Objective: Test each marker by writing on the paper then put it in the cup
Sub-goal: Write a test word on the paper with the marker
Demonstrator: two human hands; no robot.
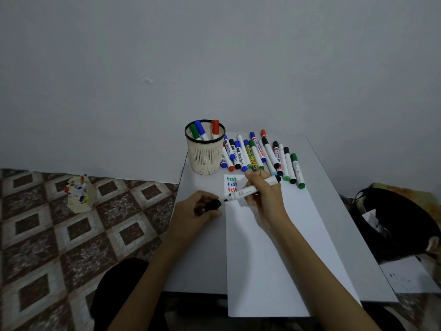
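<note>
An uncapped black marker is pinched in the closed fingers of the right hand, its tip at the paper below 3 "test" words. Its cap is gripped by the curled left hand. The cup holds 3 markers.

A home room: a low grey table against a bare wall, patterned floor tiles left of the hands, a black bag to their right.

Cup at 11 o'clock and marker row at 12–1 o'clock block the table's far edge; paper toward 6 o'clock lies open.
</note>
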